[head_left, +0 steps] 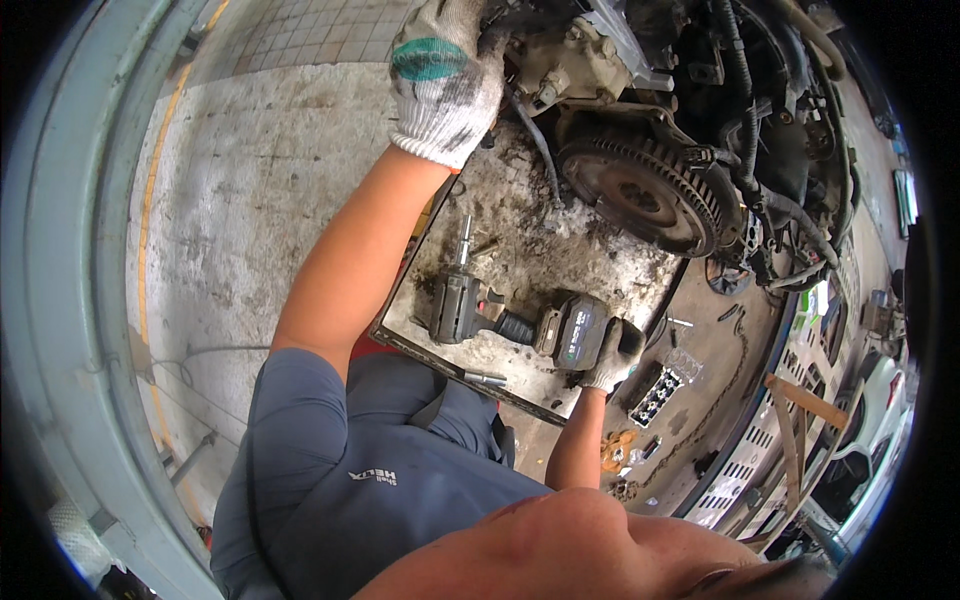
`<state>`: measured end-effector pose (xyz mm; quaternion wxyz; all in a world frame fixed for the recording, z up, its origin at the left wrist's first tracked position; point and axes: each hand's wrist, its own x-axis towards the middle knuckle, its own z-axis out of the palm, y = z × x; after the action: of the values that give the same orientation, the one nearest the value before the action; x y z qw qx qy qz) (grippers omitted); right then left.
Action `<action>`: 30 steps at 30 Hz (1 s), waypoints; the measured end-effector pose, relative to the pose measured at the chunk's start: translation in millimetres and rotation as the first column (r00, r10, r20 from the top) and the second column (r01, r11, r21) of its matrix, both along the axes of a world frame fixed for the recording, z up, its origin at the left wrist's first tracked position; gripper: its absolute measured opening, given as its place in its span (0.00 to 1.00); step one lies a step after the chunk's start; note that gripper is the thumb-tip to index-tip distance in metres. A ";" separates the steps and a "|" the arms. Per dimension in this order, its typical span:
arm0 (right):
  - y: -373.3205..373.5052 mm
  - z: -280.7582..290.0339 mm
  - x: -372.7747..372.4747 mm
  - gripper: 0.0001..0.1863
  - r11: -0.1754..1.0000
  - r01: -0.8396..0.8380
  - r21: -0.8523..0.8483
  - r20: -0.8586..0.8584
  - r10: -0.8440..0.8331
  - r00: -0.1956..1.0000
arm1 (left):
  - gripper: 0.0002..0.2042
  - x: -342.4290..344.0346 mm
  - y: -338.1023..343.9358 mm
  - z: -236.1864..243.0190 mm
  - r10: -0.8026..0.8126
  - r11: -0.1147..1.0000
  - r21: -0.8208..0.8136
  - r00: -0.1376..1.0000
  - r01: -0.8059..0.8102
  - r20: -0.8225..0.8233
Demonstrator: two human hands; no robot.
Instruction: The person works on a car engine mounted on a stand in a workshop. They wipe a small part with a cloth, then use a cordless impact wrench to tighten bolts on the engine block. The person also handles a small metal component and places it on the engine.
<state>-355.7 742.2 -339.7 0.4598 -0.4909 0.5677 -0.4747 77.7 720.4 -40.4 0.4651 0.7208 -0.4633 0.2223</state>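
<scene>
My left hand (440, 85), in a white knit glove with a green patch, reaches up against the left side of a greasy engine (580, 60). Its fingers run past the upper edge and behind the engine, so their grip is hidden. My right hand (622, 356), also gloved, is low beside the battery of a cordless impact wrench (575, 330). Its fingers look curled, but what they hold, if anything, is hidden. The wrench lies on its side on the dirty metal worktable (520, 270), a long socket (465, 240) on its nose. A toothed flywheel (645, 195) faces me from the engine.
A loose metal socket (485, 378) lies near the table's front edge. Hoses and cables (745, 100) hang off the engine's right. On the floor at right are a cylinder head (655, 394) and a chain (720, 400). A grey post (70, 300) stands at far left.
</scene>
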 end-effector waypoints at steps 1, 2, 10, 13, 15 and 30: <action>0.0 0.7 0.3 0.10 1.000 -0.003 -0.002 0.003 0.003 1.000 | 0.09 1.8 -0.2 -0.4 0.040 0.999 0.016 0.998 -0.041 0.055; 0.1 1.5 0.9 0.10 1.000 -0.006 -0.003 0.006 0.006 1.000 | 0.12 3.0 0.4 -6.6 0.086 0.996 0.021 0.995 -0.087 0.054; 0.5 5.9 5.2 0.10 0.999 0.036 0.026 -0.031 -0.036 0.999 | 0.22 17.6 8.2 -22.6 0.129 0.970 0.202 0.991 -0.136 0.043; 0.0 2.0 4.2 0.10 0.999 0.041 0.004 -0.024 -0.041 0.999 | 0.21 18.0 4.2 -21.8 0.161 0.971 0.170 0.986 -0.166 0.040; -0.5 -1.8 2.1 0.11 0.999 0.034 0.003 -0.028 -0.034 0.999 | 0.22 15.8 4.6 -21.7 0.191 0.938 0.295 0.982 -0.184 0.008; 1.7 14.6 11.5 0.08 0.999 0.035 0.017 -0.124 -0.032 0.992 | 0.28 40.8 15.4 -36.8 0.070 0.782 0.605 0.986 -0.148 0.151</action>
<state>-344.2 743.9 -325.1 0.4203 -0.5054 0.6079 -0.4454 118.6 735.7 -77.3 0.1633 0.8435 -0.4950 0.1294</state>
